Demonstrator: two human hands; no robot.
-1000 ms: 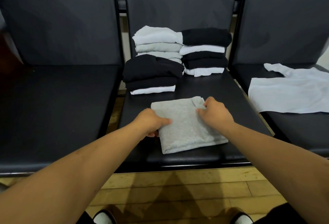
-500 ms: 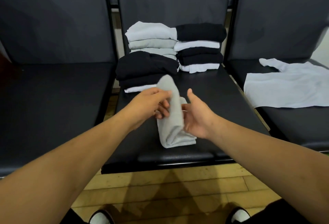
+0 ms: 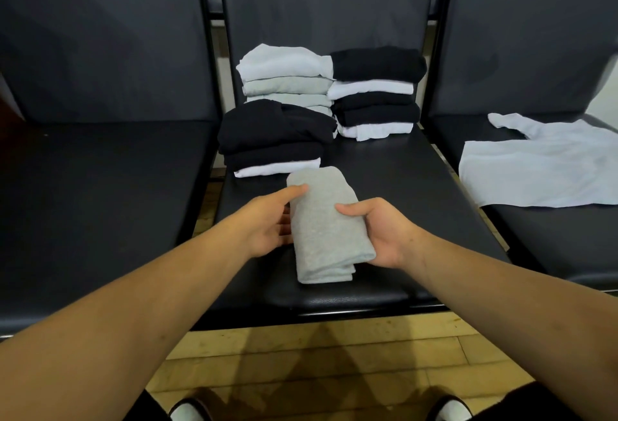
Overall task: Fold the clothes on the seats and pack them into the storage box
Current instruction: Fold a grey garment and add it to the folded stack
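Black padded seats (image 3: 100, 186) are ranged in a row of three. A white shirt (image 3: 541, 169) is spread flat on the right seat. Three stacks of folded clothes (image 3: 374, 93) in black, white and grey are set toward the back edge of the middle seat (image 3: 384, 186). A folded grey garment (image 3: 324, 230) is held over that seat's front half. It is gripped from either side by the left hand (image 3: 267, 223) and the right hand (image 3: 381, 233), with fingers tucked beneath and thumbs on top.

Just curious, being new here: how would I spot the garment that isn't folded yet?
Look at the row of black seats and take the right seat. A white T-shirt lies there alone. Unlike the folded stacks on the middle seat, it is spread flat.
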